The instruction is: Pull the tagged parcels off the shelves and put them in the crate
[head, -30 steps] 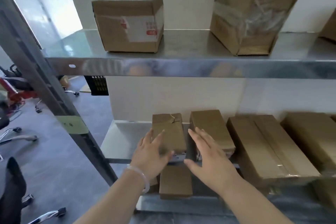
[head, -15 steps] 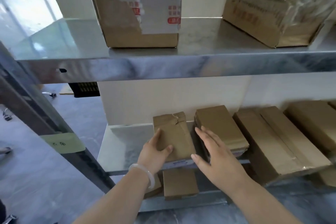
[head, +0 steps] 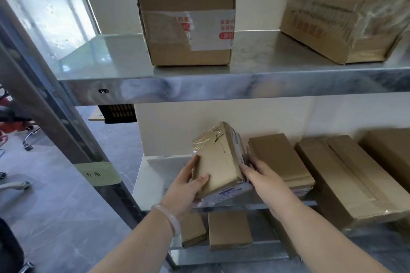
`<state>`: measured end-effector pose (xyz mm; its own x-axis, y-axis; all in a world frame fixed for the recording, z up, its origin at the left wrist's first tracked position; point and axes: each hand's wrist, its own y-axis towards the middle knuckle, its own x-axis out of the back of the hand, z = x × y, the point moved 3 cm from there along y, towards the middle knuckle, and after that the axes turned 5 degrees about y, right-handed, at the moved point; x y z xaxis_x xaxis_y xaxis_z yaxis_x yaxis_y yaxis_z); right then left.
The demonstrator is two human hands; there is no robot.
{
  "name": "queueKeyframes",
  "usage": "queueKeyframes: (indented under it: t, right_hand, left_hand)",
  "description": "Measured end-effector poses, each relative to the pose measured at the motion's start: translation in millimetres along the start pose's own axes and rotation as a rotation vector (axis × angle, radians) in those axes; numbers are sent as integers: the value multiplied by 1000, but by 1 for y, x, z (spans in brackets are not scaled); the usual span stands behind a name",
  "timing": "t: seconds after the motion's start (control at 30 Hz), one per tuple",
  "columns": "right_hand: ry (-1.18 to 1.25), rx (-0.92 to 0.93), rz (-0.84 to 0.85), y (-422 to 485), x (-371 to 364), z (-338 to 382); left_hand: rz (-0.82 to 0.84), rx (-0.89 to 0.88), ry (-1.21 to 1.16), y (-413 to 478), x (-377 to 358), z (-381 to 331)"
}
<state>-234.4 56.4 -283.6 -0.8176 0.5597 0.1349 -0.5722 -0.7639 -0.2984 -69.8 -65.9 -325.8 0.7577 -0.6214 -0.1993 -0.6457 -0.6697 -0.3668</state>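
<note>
A small brown parcel (head: 218,162) with torn tape on top and a printed label along its right and lower sides is tilted up off the middle steel shelf (head: 159,175). My left hand (head: 186,186) grips its left edge, thumb lying on the top face. My right hand (head: 264,180) holds its right side, fingers tucked between it and the neighbouring flat parcel (head: 279,159). No crate is in view.
Larger flat boxes (head: 346,179) lie further right on the same shelf. The top shelf (head: 199,86) carries a taped cube box (head: 188,24) and a big wrapped box (head: 346,13). Small parcels (head: 229,230) lie on the bottom shelf. The frame post (head: 66,131) and chair wheels stand left.
The small parcel lay flat on the shelf before; both hands have now closed on its sides and tipped it up towards me. The view has moved closer to the shelves.
</note>
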Motion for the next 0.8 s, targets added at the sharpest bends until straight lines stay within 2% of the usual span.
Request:
queueKeyframes:
  t: [0.1, 0.2, 0.43, 0.53, 0.67, 0.8]
  right_hand:
    - [41, -27, -37, 3, 0, -3]
    - [-29, -5, -42, 1, -2, 0]
    - [-286, 128, -94, -5, -14, 8]
    - [-327, 222, -94, -9, -23, 10]
    - [-210, 264, 5, -14, -32, 9]
    - [-65, 270, 38, -13, -29, 14]
  left_hand:
    - [-14, -8, 82, -3, 2, -3]
    - [1, -72, 344, -2, -2, -10]
    - [-63, -121, 537, -10, -16, -30]
    - [-20, -153, 491, -14, -19, -31]
    - [-121, -148, 498, -9, -9, -27]
    - [-124, -21, 224, -5, 8, -14]
